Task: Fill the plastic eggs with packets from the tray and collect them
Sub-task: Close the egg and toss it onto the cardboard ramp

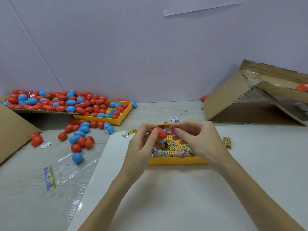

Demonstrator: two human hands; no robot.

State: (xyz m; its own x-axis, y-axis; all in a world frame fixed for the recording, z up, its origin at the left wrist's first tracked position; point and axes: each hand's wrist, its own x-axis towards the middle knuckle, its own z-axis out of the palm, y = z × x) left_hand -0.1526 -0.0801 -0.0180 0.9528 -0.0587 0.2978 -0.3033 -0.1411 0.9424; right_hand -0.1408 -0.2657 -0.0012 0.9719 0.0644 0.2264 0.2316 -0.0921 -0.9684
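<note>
Landmark: yellow packet tray [176, 161], on a white sheet [166, 189] on the bench [25, 197].

Left hand [141, 144] above the tray's left end; fingers curled round a red plastic egg [160, 133], held over the tray. Whether the egg is open or closed cannot be told.

Right hand [196, 139] above the tray's right part, hiding that corner. Its fingers are narrowed to a pinch on a small pink packet [173, 127] just beside the egg.

Inside the tray: loose printed packets [168, 151], yellow pegged floor showing between them.

Off the tray's right end: one stray yellow packet [227, 142] on the white sheet. Behind the tray: a few more stray packets.

Far left of the tray: second yellow tray [123, 116] full of red and blue eggs, with a heap of eggs [50, 101] on a cardboard flap [41, 111] beyond it. Scattered eggs [80, 137] lie between that tray and the packet tray's left side.

Left and nearer than the tray: clear plastic bag [73, 165] with a colourful header strip, one blue egg [77, 157] resting on it.

Right and behind the tray: taped cardboard box [233, 100], tilted, a red egg [302, 87] in its opening.
</note>
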